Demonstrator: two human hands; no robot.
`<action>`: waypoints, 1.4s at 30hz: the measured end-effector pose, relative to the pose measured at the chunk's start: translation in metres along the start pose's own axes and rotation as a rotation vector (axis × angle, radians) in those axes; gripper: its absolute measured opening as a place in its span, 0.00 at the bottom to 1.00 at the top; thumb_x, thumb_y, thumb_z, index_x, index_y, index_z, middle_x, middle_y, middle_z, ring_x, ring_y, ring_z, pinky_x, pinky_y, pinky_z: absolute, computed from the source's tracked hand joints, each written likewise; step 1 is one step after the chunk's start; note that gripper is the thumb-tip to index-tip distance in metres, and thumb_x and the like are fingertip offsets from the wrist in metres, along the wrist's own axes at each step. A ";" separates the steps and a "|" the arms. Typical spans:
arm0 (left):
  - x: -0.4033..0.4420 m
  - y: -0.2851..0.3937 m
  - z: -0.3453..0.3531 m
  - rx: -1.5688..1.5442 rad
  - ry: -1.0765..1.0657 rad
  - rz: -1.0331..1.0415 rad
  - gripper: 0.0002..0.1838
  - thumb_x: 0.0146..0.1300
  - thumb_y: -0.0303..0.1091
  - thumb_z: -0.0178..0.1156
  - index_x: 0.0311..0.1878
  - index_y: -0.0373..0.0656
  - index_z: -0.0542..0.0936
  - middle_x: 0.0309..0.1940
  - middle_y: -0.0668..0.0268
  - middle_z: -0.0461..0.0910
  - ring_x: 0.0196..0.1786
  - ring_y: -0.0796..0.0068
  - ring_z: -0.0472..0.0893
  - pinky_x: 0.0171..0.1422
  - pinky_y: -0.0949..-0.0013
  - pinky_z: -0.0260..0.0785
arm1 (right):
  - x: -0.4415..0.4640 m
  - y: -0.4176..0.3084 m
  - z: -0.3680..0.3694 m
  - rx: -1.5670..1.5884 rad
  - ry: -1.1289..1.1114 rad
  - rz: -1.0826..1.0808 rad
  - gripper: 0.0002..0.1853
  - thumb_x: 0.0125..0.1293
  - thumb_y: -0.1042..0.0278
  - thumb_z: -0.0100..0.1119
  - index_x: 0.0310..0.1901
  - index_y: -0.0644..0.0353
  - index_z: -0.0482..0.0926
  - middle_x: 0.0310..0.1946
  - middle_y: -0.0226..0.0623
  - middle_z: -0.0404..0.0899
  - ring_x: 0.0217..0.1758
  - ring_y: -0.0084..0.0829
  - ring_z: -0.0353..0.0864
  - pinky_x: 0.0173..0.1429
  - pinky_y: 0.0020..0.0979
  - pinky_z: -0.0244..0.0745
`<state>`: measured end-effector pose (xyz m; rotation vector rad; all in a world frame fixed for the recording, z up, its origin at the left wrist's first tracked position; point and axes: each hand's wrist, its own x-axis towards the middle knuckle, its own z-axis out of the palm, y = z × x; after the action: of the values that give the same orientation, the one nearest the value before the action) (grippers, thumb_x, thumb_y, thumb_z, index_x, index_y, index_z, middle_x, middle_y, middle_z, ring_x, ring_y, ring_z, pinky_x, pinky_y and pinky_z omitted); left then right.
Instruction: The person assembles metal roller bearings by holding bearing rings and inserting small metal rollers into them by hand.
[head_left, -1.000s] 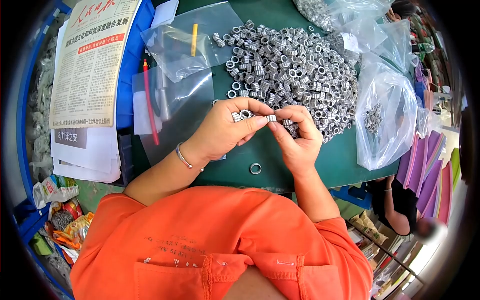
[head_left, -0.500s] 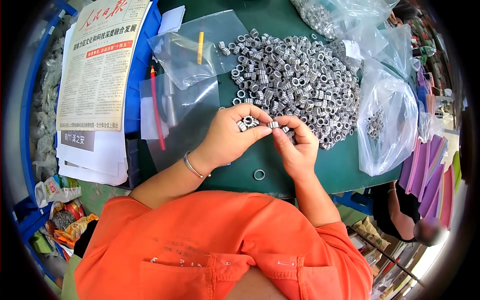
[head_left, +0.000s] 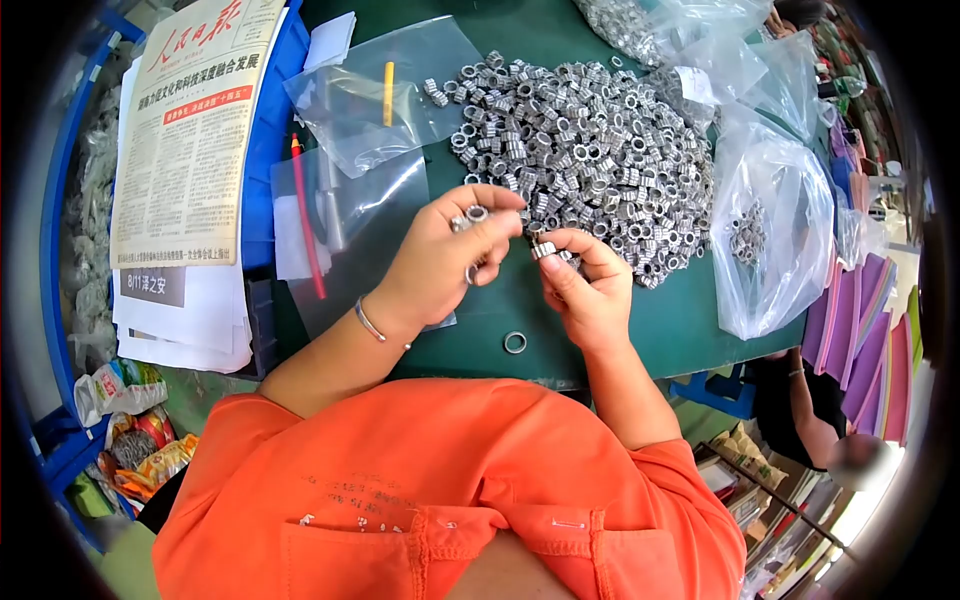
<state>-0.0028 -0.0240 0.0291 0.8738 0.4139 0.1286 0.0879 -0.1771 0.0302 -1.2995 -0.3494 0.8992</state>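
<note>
Several small ribbed metal rings [head_left: 476,214] are held in my left hand [head_left: 445,250], among its curled fingers, with thumb and forefinger close together near the pile. My right hand [head_left: 592,290] pinches a metal ring [head_left: 543,250] between thumb and forefinger, and more rings show partly behind its thumb. A small gap separates the two hands. Beyond them lies a large heap of metal rings [head_left: 600,150] on the green table [head_left: 460,355]. One wider, smooth-looking ring [head_left: 515,343] lies by itself near the table's front edge.
At the left, a newspaper [head_left: 190,140] and papers lie over a blue bin [head_left: 290,80]. Flat plastic bags [head_left: 350,130], a yellow stick [head_left: 388,95] and a red pen [head_left: 308,220] are beside it. A clear bag [head_left: 770,290] holds rings at the right. Another person [head_left: 800,410] is at the lower right.
My left hand has moved up and left, away from my right hand, and its fingertips have left the ring there. The ring stays pinched in my right hand.
</note>
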 end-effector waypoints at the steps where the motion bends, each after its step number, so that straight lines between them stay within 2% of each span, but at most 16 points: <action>1: 0.003 0.000 -0.002 -0.326 -0.031 -0.049 0.16 0.60 0.30 0.52 0.51 0.35 0.70 0.39 0.60 0.74 0.30 0.81 0.71 0.25 0.82 0.62 | 0.000 0.002 0.000 0.093 -0.003 0.004 0.09 0.59 0.79 0.56 0.42 0.67 0.75 0.32 0.37 0.76 0.25 0.15 0.68 0.21 0.16 0.59; 2: 0.004 0.002 -0.004 -0.396 -0.040 -0.061 0.18 0.63 0.32 0.46 0.54 0.34 0.66 0.42 0.58 0.72 0.31 0.80 0.71 0.24 0.81 0.63 | 0.000 0.002 -0.001 0.185 -0.005 0.009 0.09 0.59 0.79 0.55 0.42 0.67 0.75 0.32 0.38 0.76 0.23 0.15 0.67 0.18 0.15 0.55; 10: 0.008 -0.011 -0.017 -0.529 -0.190 -0.140 0.14 0.65 0.32 0.46 0.51 0.36 0.68 0.39 0.58 0.74 0.29 0.79 0.71 0.23 0.78 0.62 | 0.003 0.001 -0.014 0.786 -0.225 0.192 0.14 0.62 0.74 0.49 0.49 0.66 0.72 0.33 0.41 0.74 0.21 0.19 0.63 0.18 0.16 0.56; 13: 0.011 -0.011 -0.020 -0.721 -0.227 -0.118 0.19 0.67 0.36 0.44 0.56 0.35 0.66 0.44 0.54 0.73 0.35 0.75 0.73 0.30 0.76 0.69 | -0.004 -0.016 -0.023 0.715 -0.132 0.080 0.12 0.62 0.64 0.51 0.42 0.63 0.73 0.29 0.36 0.72 0.20 0.19 0.62 0.16 0.16 0.55; 15: 0.007 0.000 -0.009 -0.785 -0.022 -0.194 0.20 0.67 0.38 0.43 0.55 0.33 0.66 0.49 0.51 0.71 0.47 0.64 0.75 0.45 0.68 0.73 | -0.001 -0.034 -0.056 0.712 0.104 -0.109 0.08 0.64 0.63 0.50 0.35 0.59 0.72 0.26 0.32 0.70 0.18 0.17 0.61 0.14 0.16 0.54; 16: 0.010 -0.005 -0.014 -0.869 -0.073 -0.160 0.20 0.67 0.39 0.42 0.53 0.31 0.67 0.53 0.49 0.69 0.57 0.55 0.70 0.57 0.60 0.69 | 0.004 -0.052 -0.071 0.513 0.368 -0.292 0.09 0.64 0.61 0.51 0.32 0.56 0.71 0.24 0.29 0.69 0.16 0.16 0.60 0.12 0.16 0.51; 17: 0.009 -0.002 -0.013 -0.871 -0.066 -0.155 0.20 0.67 0.39 0.42 0.53 0.31 0.67 0.53 0.49 0.69 0.57 0.55 0.70 0.57 0.60 0.69 | 0.009 -0.064 -0.102 0.514 0.363 -0.286 0.09 0.64 0.61 0.51 0.32 0.56 0.71 0.24 0.29 0.69 0.16 0.16 0.60 0.12 0.16 0.51; 19: 0.007 0.005 -0.009 -0.927 -0.002 -0.099 0.21 0.67 0.39 0.42 0.52 0.29 0.68 0.52 0.49 0.69 0.58 0.53 0.69 0.58 0.59 0.68 | 0.018 -0.083 -0.165 -0.296 0.868 -0.720 0.11 0.65 0.61 0.51 0.33 0.61 0.73 0.28 0.34 0.74 0.22 0.24 0.69 0.25 0.22 0.66; 20: 0.008 0.004 -0.013 -0.913 -0.015 -0.035 0.20 0.67 0.38 0.42 0.51 0.29 0.68 0.52 0.48 0.69 0.59 0.52 0.67 0.57 0.58 0.69 | 0.020 -0.088 -0.180 -0.298 0.864 -0.709 0.11 0.65 0.61 0.51 0.33 0.61 0.73 0.28 0.34 0.74 0.22 0.24 0.69 0.25 0.22 0.66; 22: 0.010 0.003 -0.023 -0.944 -0.016 0.007 0.16 0.67 0.38 0.44 0.48 0.35 0.71 0.46 0.54 0.72 0.47 0.63 0.72 0.38 0.70 0.71 | 0.025 -0.096 -0.180 -1.670 1.117 -1.034 0.09 0.62 0.67 0.53 0.36 0.65 0.76 0.33 0.39 0.77 0.32 0.32 0.76 0.39 0.28 0.71; 25: 0.009 0.010 -0.026 -0.930 0.055 0.082 0.13 0.66 0.37 0.44 0.40 0.38 0.73 0.36 0.61 0.72 0.29 0.76 0.67 0.22 0.77 0.58 | 0.021 -0.074 -0.111 -1.535 0.796 -1.039 0.08 0.56 0.76 0.56 0.38 0.65 0.77 0.36 0.40 0.78 0.40 0.37 0.77 0.47 0.31 0.71; 28: 0.010 0.011 -0.029 -0.834 0.079 0.157 0.12 0.66 0.37 0.44 0.39 0.38 0.72 0.36 0.61 0.71 0.28 0.76 0.66 0.21 0.77 0.58 | 0.014 -0.029 -0.025 -1.180 -0.077 -0.794 0.11 0.49 0.82 0.56 0.35 0.60 0.77 0.32 0.40 0.76 0.36 0.38 0.76 0.41 0.31 0.72; 29: 0.011 0.012 -0.029 -0.794 0.088 0.188 0.12 0.66 0.37 0.45 0.38 0.38 0.72 0.36 0.61 0.72 0.27 0.75 0.66 0.21 0.77 0.58 | 0.011 -0.015 -0.005 -1.149 -0.191 -0.753 0.11 0.47 0.83 0.57 0.35 0.61 0.76 0.31 0.40 0.75 0.33 0.40 0.75 0.39 0.33 0.72; 35: 0.010 0.010 -0.030 -0.752 0.125 0.187 0.11 0.65 0.36 0.46 0.37 0.39 0.73 0.35 0.60 0.72 0.27 0.74 0.68 0.22 0.75 0.59 | 0.017 0.014 0.021 -1.165 -0.142 -0.734 0.15 0.47 0.84 0.58 0.39 0.65 0.74 0.31 0.40 0.71 0.32 0.40 0.72 0.37 0.35 0.70; 41: 0.008 0.012 -0.027 -0.743 0.137 0.172 0.10 0.63 0.35 0.48 0.36 0.39 0.73 0.31 0.63 0.72 0.27 0.76 0.69 0.22 0.75 0.58 | 0.004 -0.004 0.017 -0.953 -0.215 -0.280 0.16 0.53 0.84 0.56 0.45 0.64 0.73 0.31 0.36 0.71 0.32 0.30 0.73 0.36 0.30 0.70; 42: 0.008 0.013 -0.027 -0.739 0.141 0.176 0.09 0.63 0.35 0.48 0.35 0.38 0.72 0.31 0.63 0.72 0.27 0.76 0.69 0.22 0.75 0.58 | 0.003 -0.003 0.020 -0.465 -0.136 0.022 0.12 0.57 0.81 0.54 0.44 0.65 0.73 0.33 0.38 0.74 0.34 0.29 0.76 0.39 0.29 0.74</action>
<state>-0.0058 0.0057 0.0219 0.1693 0.3793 0.4748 0.0773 -0.1616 0.0373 -1.6718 -0.6814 0.9606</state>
